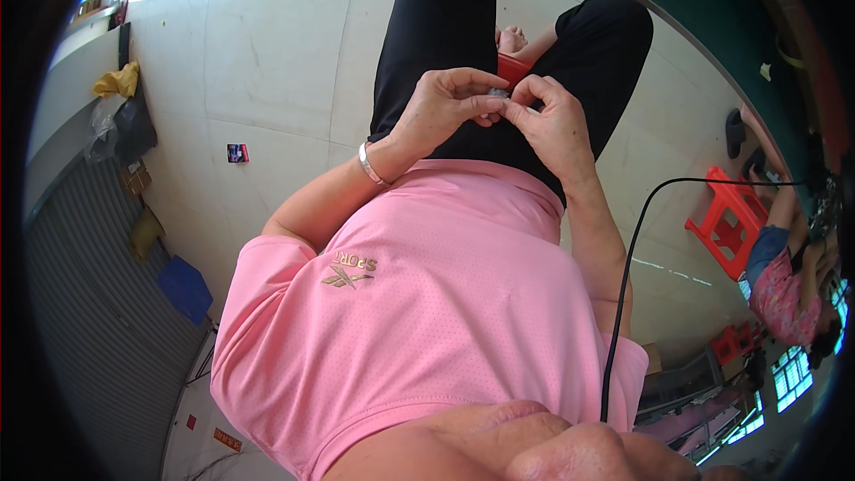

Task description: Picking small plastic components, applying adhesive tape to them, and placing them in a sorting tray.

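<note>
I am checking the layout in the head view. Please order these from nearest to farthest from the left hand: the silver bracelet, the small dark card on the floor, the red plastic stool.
From the left hand:
1. Silver bracelet, on that hand's own wrist.
2. Small dark card, on the floor tiles to the person's left.
3. Red plastic stool, far off on the right side.

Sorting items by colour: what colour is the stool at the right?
Red stool, clearest in the head view.

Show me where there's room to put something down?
The tiled floor is bare left of the black trousers, between them and the small packet. The lap is crowded: both hands, left and right, pinch a small thing there.
</note>
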Motion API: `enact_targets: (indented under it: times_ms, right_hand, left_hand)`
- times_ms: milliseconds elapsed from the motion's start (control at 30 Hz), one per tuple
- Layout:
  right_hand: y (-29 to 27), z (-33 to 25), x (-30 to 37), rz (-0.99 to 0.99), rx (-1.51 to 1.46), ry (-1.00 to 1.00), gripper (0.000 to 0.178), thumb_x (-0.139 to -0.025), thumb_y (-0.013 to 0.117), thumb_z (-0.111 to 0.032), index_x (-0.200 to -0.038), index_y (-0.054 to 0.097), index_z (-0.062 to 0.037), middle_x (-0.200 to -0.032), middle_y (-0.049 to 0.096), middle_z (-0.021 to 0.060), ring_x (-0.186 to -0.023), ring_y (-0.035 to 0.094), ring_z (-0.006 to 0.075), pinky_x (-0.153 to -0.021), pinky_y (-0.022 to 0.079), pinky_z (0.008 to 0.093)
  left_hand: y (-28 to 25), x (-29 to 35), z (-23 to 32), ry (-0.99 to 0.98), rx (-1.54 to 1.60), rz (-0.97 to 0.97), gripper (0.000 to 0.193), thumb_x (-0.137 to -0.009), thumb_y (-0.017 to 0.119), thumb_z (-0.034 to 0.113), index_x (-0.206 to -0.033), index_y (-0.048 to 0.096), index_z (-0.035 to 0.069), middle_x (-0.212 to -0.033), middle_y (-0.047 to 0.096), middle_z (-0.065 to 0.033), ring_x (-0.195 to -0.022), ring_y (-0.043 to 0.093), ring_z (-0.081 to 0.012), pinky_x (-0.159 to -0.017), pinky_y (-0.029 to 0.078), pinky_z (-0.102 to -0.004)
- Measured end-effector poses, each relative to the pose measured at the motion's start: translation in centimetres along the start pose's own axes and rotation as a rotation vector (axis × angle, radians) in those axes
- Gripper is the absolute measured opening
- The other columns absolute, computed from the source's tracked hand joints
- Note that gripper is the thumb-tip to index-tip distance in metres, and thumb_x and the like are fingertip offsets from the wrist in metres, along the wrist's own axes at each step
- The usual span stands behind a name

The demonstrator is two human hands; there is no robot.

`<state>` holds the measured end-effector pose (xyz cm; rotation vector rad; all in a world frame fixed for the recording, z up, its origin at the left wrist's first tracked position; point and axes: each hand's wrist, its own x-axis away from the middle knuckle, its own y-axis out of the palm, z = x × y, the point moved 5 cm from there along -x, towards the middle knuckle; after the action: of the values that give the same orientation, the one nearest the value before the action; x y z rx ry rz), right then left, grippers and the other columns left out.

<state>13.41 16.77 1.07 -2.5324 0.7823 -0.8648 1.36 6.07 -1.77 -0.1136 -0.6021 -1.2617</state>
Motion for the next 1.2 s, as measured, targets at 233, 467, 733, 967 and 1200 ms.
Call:
enact_targets:
  times_ms: [233,467,733,967,1200]
  right_hand:
    - [-0.2,-0.7,0.7,-0.024,-0.046,-0.073,0.029,-0.077,0.079,-0.015,-0.096,0.06,-0.0051,-0.091,0.063,0.0116,-0.087,0.065,0.0314,-0.076,0.051,0.0414]
    - [-0.1,-0.5,0.7,-0.096,-0.144,0.062,0.042,-0.079,0.079,-0.015,-0.11,0.053,-0.0047,-0.103,0.066,0.0143,-0.091,0.068,0.0319,-0.081,0.052,0.0425]
    - [-0.8,0.0,0.3,-0.268,-0.23,0.183,0.048,-0.083,0.079,-0.033,-0.112,0.055,-0.0032,-0.077,0.072,0.0132,-0.074,0.071,0.0277,-0.073,0.053,0.0342]
    - [-0.7,0.4,0.2,-0.126,-0.109,0.042,0.048,-0.082,0.079,-0.04,-0.104,0.058,-0.0029,-0.077,0.072,0.015,-0.072,0.071,0.0256,-0.069,0.053,0.0344]
    - [-0.5,0.5,0.3,-0.076,-0.07,0.023,0.051,-0.076,0.082,-0.045,-0.097,0.059,-0.0038,-0.065,0.067,0.0104,-0.06,0.067,0.0219,-0.061,0.05,0.0324]
  left_hand:
    - [-0.5,-0.1,-0.8,-0.006,0.229,0.058,0.025,-0.094,0.066,0.01,-0.116,0.065,-0.003,-0.095,0.071,-0.0092,-0.081,0.067,-0.0122,-0.076,0.058,-0.0251]
    - [-0.5,0.1,-1.1,0.032,0.233,0.064,0.023,-0.095,0.065,0.012,-0.115,0.067,0.0,-0.097,0.07,-0.0073,-0.082,0.065,-0.0108,-0.076,0.056,-0.024]
    - [-0.3,0.3,-0.5,0.071,0.21,0.057,0.022,-0.097,0.063,0.014,-0.113,0.067,0.0,-0.098,0.069,-0.0056,-0.083,0.061,-0.0092,-0.075,0.053,-0.0234]
    - [0.0,0.6,-0.9,-0.005,0.31,-0.022,0.023,-0.096,0.064,0.017,-0.112,0.068,0.0,-0.092,0.066,-0.0038,-0.079,0.058,-0.0086,-0.073,0.05,-0.0219]
    - [-0.5,0.4,-1.1,-0.018,0.409,-0.094,0.027,-0.094,0.068,0.02,-0.112,0.068,0.0,-0.09,0.066,-0.0038,-0.078,0.059,-0.0096,-0.072,0.051,-0.0223]
